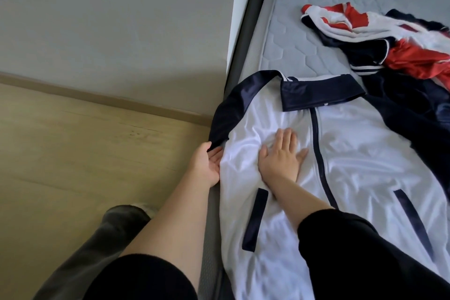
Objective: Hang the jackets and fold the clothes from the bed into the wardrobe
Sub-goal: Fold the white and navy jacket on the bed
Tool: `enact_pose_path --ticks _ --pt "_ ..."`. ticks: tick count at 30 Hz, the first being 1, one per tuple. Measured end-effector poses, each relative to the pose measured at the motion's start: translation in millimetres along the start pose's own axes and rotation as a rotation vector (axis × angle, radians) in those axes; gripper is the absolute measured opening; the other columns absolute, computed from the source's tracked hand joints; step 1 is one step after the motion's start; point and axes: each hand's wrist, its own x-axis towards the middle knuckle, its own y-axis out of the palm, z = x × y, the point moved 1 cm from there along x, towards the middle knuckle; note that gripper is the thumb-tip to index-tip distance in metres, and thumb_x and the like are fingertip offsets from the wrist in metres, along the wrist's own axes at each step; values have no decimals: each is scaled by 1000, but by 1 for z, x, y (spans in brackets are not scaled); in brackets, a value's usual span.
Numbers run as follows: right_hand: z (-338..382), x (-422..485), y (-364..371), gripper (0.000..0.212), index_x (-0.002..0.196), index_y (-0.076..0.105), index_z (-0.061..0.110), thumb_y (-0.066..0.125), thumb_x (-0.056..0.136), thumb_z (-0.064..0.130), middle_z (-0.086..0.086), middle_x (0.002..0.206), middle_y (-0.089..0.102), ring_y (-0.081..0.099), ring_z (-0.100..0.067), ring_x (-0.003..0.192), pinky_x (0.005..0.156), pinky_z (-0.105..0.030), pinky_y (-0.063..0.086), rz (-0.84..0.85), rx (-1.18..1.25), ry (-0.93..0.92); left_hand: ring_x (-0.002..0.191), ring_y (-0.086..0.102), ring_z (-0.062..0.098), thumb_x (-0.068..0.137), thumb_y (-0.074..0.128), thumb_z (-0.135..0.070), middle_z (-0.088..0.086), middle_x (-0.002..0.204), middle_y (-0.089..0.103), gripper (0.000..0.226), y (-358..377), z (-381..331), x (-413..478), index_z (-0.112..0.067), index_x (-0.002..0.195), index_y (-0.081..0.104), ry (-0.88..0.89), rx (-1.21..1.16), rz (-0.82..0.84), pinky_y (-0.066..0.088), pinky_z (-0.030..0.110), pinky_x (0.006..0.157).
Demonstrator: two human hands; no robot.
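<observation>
A white jacket (353, 153) with a navy collar, navy zip line and navy pocket trims lies front-up, zipped, on the bed. My right hand (282, 153) lies flat on its left chest panel, fingers straight, pressing the cloth. At the bed's left edge my left hand (207, 165) pinches the end of the jacket's navy sleeve (231, 109), which runs along the mattress edge from the shoulder. A heap of red, white and navy clothes (379, 39) lies further up the bed at the right.
The grey quilted mattress (304, 2) shows bare beyond the jacket. A dark bed frame rail (246, 31) runs along its left side. Left of it are a pale wall (109, 19) and a wooden floor (73, 153). My trouser leg (97, 251) stands beside the bed.
</observation>
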Motion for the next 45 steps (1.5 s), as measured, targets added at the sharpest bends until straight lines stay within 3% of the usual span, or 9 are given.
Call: enact_pose_path --ticks 7,14,19,21,24,27,32,35,45 --pt "0 2 4 70 153 7 14 25 94 45 -4 161 3 -4 -19 147 115 -55 -3 -46 3 -6 139 32 31 98 50 -26 16 151 31 63 20 -17 15 -6 149 20 43 -518 148 33 47 106" --pt "0 2 4 70 153 9 13 27 92 43 -6 160 7 0 -20 147 114 -56 1 -68 6 1 102 57 27 88 64 -30 16 107 57 44 42 -37 18 -3 120 52 13 -609 153 45 37 96" --pt "2 4 4 70 153 9 13 26 91 42 -5 160 7 -1 -20 147 115 -55 -1 -66 -13 -1 77 60 26 96 40 -10 16 83 61 22 52 -48 22 -1 88 58 131 -351 92 48 33 66" --pt "1 4 4 70 153 9 12 24 91 42 -6 160 6 -1 -20 147 115 -55 -1 -60 -23 0 81 59 26 96 35 -6 16 90 58 22 51 -49 20 3 98 55 213 -280 110 47 32 70" --pt "1 3 5 71 153 8 12 20 89 43 -6 160 6 -1 -21 147 115 -55 -1 -59 -32 1 110 53 39 95 34 -2 23 116 54 35 45 -55 17 1 129 43 292 -293 217 41 47 99" --pt "1 4 5 72 153 8 13 19 89 43 -6 160 6 -1 -21 146 115 -55 -1 -58 -23 -1 115 49 44 91 34 5 26 126 51 46 37 -72 16 0 137 39 342 -452 254 38 53 97" --pt "1 4 4 70 153 9 12 22 90 42 -6 160 7 -1 -21 146 115 -55 0 -61 -25 -1 122 45 51 95 49 -25 26 133 51 46 30 -87 10 -5 135 42 290 -641 417 35 64 100" --pt "0 4 5 70 153 10 12 23 91 42 -6 160 7 -1 -21 147 115 -55 -1 -63 -18 -5 117 50 48 97 46 -40 23 127 56 50 28 -94 7 -8 136 45 341 -626 363 38 64 98" --pt "2 2 2 69 153 8 12 26 92 40 -7 160 6 -1 -21 146 115 -54 -1 -49 -7 -13 118 51 40 99 43 -33 22 123 58 40 9 -146 -13 -5 127 53 466 -709 208 41 47 98"
